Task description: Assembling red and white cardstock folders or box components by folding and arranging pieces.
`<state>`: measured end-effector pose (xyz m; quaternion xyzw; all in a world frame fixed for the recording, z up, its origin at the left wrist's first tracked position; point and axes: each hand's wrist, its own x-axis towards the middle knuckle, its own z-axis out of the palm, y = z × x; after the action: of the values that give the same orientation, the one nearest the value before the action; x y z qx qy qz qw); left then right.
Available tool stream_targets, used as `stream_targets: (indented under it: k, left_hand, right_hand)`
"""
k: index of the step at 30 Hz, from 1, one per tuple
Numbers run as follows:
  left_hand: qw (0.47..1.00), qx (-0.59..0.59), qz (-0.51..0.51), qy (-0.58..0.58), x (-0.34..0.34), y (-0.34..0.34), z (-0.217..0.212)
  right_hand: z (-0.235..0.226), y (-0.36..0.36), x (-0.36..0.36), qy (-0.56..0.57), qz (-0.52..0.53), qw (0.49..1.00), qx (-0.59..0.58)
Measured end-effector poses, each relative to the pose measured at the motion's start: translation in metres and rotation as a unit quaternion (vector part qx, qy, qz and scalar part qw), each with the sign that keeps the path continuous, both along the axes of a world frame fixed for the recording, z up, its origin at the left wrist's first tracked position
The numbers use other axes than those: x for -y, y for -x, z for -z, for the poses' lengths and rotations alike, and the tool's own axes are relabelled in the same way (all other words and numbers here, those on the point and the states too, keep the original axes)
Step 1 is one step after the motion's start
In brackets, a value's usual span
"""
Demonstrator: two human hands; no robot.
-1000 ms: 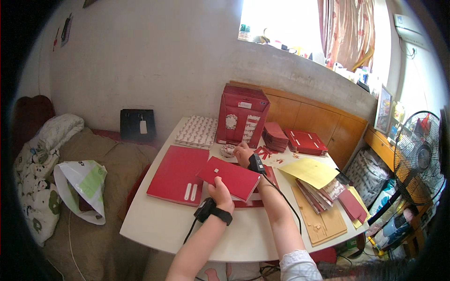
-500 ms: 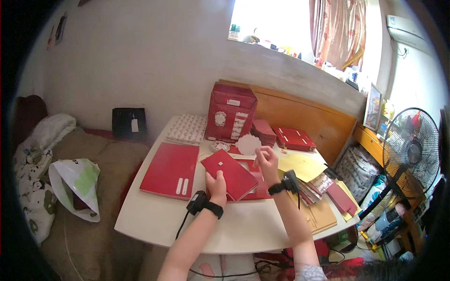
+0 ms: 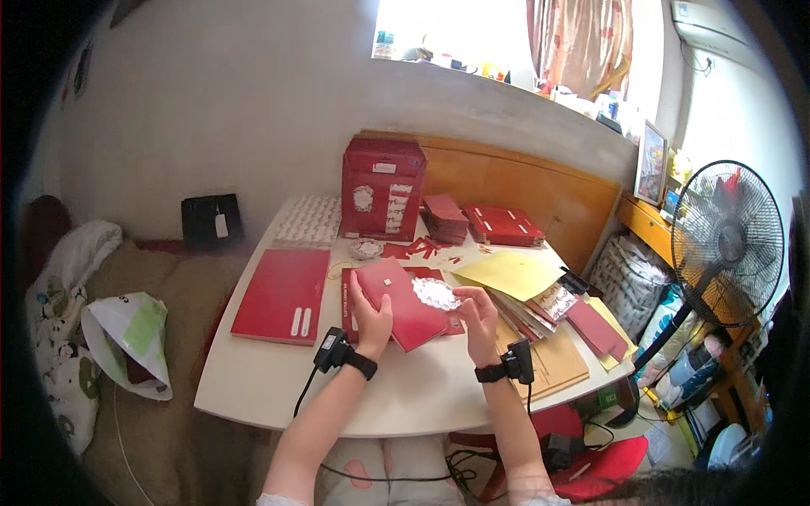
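My left hand (image 3: 372,325) grips the left edge of a flat red cardboard panel (image 3: 407,320), tilted above the table. A small white square (image 3: 387,282) sits on the panel's face. Between the thumb and fingers of my right hand (image 3: 478,322) is a white scalloped paper label (image 3: 435,293) with an ornate patterned face, held by its right edge against or just over the panel. Below the panel lies another red piece (image 3: 348,295), partly covered. A thick red flat stack (image 3: 283,295) with two white strips lies to the left.
At the back stands a tall red box (image 3: 384,198) with ornate labels. Red card stacks (image 3: 504,226), small red scraps (image 3: 424,247) and a white patterned sheet (image 3: 308,222) lie nearby. Yellow paper (image 3: 511,274) and cards cover the table's right side; a black fan (image 3: 729,243) stands beyond.
The label in my right hand has turned from its plain back to its patterned face and come down to the red panel. My left hand has shifted its hold along the panel's left edge.
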<state>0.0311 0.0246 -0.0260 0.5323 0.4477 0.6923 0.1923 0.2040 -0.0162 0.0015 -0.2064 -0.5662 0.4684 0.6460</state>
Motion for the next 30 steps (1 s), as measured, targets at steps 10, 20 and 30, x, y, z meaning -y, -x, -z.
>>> stream_targets:
  k: [10, 20, 30]
  left_hand:
    - [0.994, 0.072, 0.082, 0.000, -0.017, 0.000, 0.023]
    - [0.989, 0.095, 0.110, 0.006, -0.020, 0.000, 0.027]
    - [0.987, 0.104, 0.115, 0.033, -0.018, 0.003, 0.027]
  right_hand:
    - [0.014, 0.017, -0.013, -0.099, 0.109, 0.985, 0.086]
    - [0.008, 0.014, -0.009, -0.063, -0.012, 0.997, 0.050]
    - [0.010, -0.001, -0.011, 0.065, -0.077, 0.994, 0.038]
